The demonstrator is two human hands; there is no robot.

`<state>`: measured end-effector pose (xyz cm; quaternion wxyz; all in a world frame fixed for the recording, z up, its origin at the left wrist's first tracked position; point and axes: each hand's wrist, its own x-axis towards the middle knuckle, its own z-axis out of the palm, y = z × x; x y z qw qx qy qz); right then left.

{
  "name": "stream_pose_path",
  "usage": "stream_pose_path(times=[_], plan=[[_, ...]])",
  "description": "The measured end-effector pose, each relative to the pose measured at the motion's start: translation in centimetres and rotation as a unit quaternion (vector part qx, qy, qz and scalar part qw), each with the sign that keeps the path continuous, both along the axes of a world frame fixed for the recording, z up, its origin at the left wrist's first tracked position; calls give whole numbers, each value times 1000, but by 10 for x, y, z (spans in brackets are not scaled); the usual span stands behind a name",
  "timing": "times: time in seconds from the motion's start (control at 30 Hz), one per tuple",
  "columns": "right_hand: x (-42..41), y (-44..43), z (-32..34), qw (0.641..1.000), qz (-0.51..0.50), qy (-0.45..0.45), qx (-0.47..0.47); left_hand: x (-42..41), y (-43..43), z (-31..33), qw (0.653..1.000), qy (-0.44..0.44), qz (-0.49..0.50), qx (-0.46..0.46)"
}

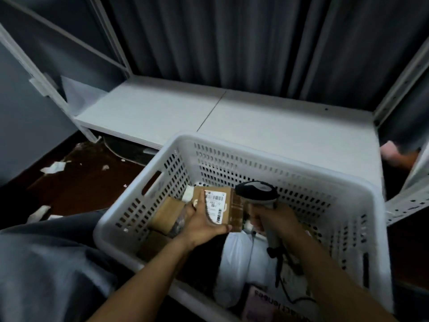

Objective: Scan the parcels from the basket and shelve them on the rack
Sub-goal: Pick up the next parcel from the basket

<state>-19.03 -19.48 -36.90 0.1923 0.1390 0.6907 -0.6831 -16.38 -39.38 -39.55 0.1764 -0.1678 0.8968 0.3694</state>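
Looks like a small parcel storeroom or courier pick-up point, not a home. Shown first by a white metal rack [255, 122] with flat board shelves and a perforated upright [408, 205], backed by a dark grey curtain [232, 43] instead of a finished wall. Shown also by a white slotted plastic basket [267, 156] full of packed goods: a cardboard box [233, 205] bearing a printed shipping label [214, 206] with barcodes, more brown boxes [166, 214], a white plastic mailing bag [234, 263]. Confirmed by a corded handheld barcode scanner [256, 190] just beside that labelled box. Underfoot, a dark brown floor [81, 182] littered with torn scraps of white paper [53, 168].
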Motion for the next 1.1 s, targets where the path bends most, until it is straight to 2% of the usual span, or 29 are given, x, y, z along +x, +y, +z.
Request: stream_pose_path(times=[0.13,0.27,0.37,0.47,0.6,0.73,0.83,0.97,1.1], plan=[[16,-7,62,996,12,83,-44,10,15,49,990,111,50,70],[35,1,115,988,-12,112,-103,27,0,97,953,203,107,196],[49,8,133,982,-38,85,-165,43,-5,127,919,223,92,313],[64,15,145,976,-29,80,-202,59,-9,143,886,198,52,415],[74,19,157,978,-7,93,-189,68,-20,156,901,190,38,387],[75,16,158,992,-35,86,-91,66,-41,163,918,238,63,310],[77,15,165,997,1,71,-23,69,-56,160,914,266,110,288],[79,14,179,991,70,108,26,71,-60,147,909,267,146,285],[80,18,189,990,68,123,31,74,-63,138,906,269,154,287]])
